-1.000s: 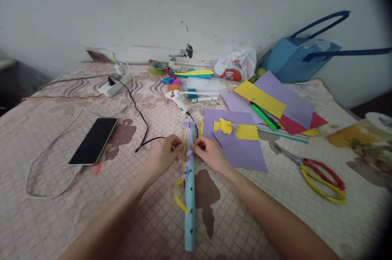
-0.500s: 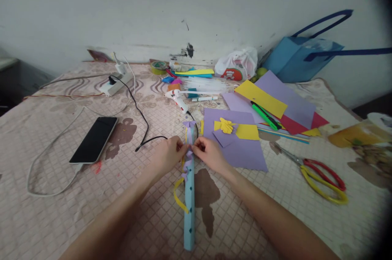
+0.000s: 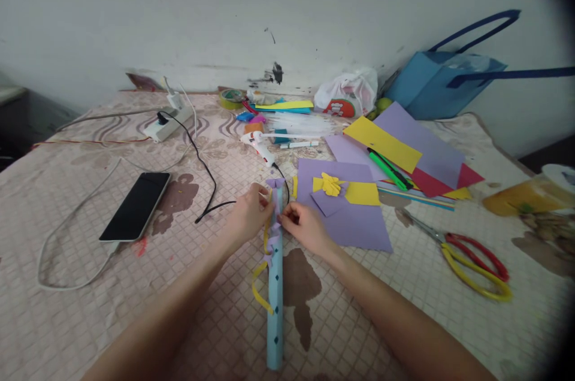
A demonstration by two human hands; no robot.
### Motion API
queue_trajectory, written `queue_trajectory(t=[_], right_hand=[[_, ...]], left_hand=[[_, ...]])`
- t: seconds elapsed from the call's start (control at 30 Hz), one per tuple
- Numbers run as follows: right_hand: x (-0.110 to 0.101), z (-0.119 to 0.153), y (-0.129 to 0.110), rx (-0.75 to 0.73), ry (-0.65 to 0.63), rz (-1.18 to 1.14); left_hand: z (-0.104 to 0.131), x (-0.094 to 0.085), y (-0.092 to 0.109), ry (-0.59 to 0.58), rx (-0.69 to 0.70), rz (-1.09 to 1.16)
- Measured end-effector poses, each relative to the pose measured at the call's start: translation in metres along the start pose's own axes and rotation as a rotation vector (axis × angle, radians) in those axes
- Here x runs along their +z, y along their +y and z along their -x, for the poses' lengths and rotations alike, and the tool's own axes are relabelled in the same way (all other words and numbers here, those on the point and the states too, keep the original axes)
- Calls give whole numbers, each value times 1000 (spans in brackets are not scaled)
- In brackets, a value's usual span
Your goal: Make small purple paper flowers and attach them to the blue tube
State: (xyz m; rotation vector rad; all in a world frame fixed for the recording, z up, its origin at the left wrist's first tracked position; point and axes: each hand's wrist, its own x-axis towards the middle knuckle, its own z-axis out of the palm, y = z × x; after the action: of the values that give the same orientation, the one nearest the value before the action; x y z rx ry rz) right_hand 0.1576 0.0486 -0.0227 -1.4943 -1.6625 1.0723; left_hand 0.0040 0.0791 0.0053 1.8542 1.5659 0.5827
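A long light-blue paper stick (image 3: 275, 303) with dark diamond marks lies lengthwise in front of me. A purple paper strip (image 3: 273, 241) with cut, curled edges runs along its upper half. A thin yellow strip (image 3: 257, 286) curls out from its left side. My left hand (image 3: 251, 208) is closed in a pinch at the stick's upper left, on the purple strip. From the other side, my right hand (image 3: 304, 225) pinches the same strip a little lower. The fingers cover part of the strip, so its exact hold is hard to see.
A white glue gun (image 3: 260, 146) lies beyond the stick. Purple sheets (image 3: 359, 231) with a yellow paper flower (image 3: 331, 184), a green cutter (image 3: 389, 168) and scissors (image 3: 471, 261) are on the right. Leftward are a phone (image 3: 135, 206) and a power strip (image 3: 167, 123).
My left hand has moved slightly up along the stick, away from the right fingertips. The right hand stays at nearly the same spot. The view has shifted a little.
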Motion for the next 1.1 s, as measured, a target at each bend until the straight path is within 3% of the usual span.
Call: queue_trajectory(t=[0.2, 0.53, 0.67, 0.9, 1.1], right_hand=[[-1, 1, -1, 6, -10, -2], [-5, 5, -2, 2, -5, -14], [-11, 10, -3, -1, 1, 18], [-18, 21, -8, 26, -95, 79], [-15, 29, -4, 111, -141, -3]], left_hand=[[-2, 0, -4, -94, -40, 149], [9, -6, -4, -79, -12, 238], [17, -16, -6, -117, 2, 168], [25, -26, -6, -284, -6, -48], [27, -22, -9, -362, 4, -3]])
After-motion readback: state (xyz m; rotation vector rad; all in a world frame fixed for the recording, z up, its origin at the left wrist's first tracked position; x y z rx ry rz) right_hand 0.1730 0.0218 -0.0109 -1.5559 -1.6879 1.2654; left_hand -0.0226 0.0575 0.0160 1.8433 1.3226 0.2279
